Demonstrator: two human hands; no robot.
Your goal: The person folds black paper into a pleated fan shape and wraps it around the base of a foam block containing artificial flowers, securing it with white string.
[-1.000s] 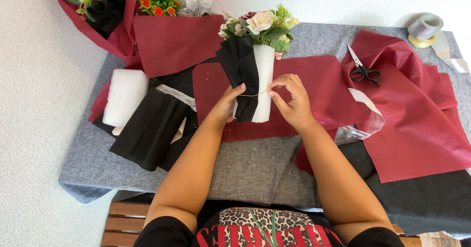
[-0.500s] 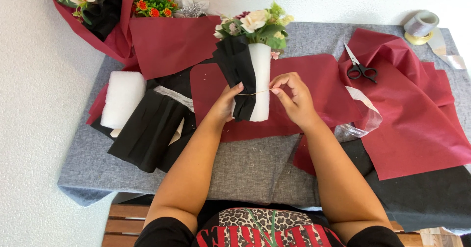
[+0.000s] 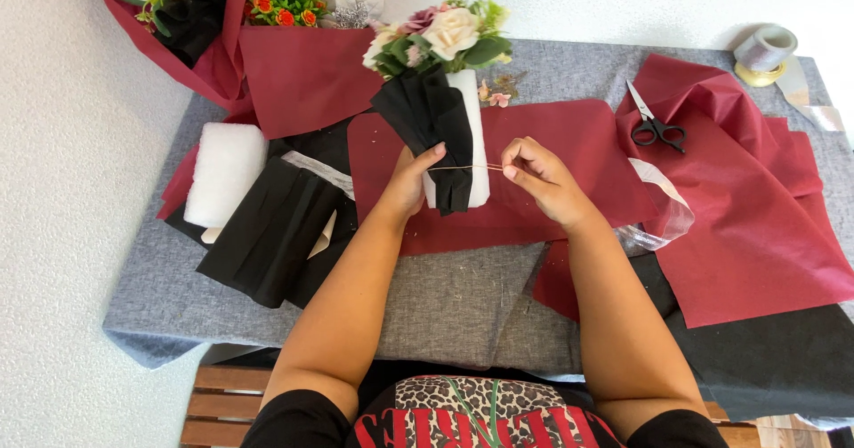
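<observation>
Left hand [image 3: 411, 185] wraps around small bouquet [image 3: 442, 101], thumb up against its pleated black paper [image 3: 429, 123], fingers closed behind white stem wrap [image 3: 470, 137]. Right hand [image 3: 538, 177] just beside bouquet, fingertips pinched on thin string [image 3: 464, 168] stretched taut across wrap to left thumb; string probably twine, too fine to tell. Under both hands: maroon wrapping sheet [image 3: 569, 159]. Scissors [image 3: 656, 128] beyond right hand. Folded black paper [image 3: 271, 230] and white foam roll [image 3: 224, 174] lie outside left forearm.

Bare arms, black top, leopard-and-red print
</observation>
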